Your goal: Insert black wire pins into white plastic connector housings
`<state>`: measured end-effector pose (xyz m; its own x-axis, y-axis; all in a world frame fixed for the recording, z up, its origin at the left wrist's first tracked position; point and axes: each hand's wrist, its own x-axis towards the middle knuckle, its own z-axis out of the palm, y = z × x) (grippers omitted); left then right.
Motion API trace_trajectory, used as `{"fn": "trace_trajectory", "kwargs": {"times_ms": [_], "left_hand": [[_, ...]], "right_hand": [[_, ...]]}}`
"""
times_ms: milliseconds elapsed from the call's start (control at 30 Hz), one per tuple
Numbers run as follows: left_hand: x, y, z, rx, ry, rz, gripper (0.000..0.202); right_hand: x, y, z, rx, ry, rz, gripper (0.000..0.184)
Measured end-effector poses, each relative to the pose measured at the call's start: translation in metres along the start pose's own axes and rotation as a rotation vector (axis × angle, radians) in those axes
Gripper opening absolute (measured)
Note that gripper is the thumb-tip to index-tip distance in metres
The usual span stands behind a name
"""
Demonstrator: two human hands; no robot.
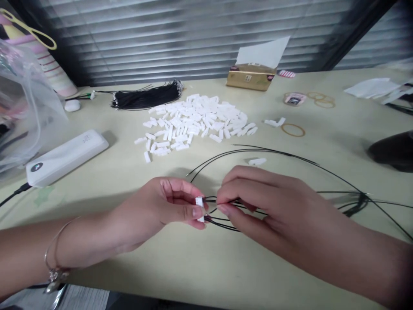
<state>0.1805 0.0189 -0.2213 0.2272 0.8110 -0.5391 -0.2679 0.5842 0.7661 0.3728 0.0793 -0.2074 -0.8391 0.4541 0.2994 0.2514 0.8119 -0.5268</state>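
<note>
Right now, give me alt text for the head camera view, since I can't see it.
Two bare hands work over a pale tabletop: the left hand pinches a small white connector, and the right hand holds thin black wires at its end. Behind them lie a heap of white connectors and a bundle of black wires.

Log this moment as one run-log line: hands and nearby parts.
left hand: holds white plastic connector housing | right hand: pinches thin black wires near its end | beyond: heap of white housings, black wire bundle
</note>
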Motion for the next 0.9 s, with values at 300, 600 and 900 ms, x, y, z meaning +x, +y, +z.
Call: {"fn": "trace_trajectory", "kwargs": {"times_ms": [300,600,900], "left_hand": [[-0.0006,0.0023,0.0023,0.007,0.016,-0.035,0.013],[-0.0011,0.0008,-0.0011,-0.004,-0.016,-0.03,0.014],[-0.0012,0.0014,0.0,0.02,-0.018,-0.033,0.015]], "right_hand": [[0.0004,0.0041,0.0081,-0.113,0.085,0.019,0.015],[-0.0011,0.0017,0.0076,-0.121,0.078,0.092,0.016],[-0.0019,0.0057,0.0031,-0.203,-0.008,-0.042,0.017]]}}
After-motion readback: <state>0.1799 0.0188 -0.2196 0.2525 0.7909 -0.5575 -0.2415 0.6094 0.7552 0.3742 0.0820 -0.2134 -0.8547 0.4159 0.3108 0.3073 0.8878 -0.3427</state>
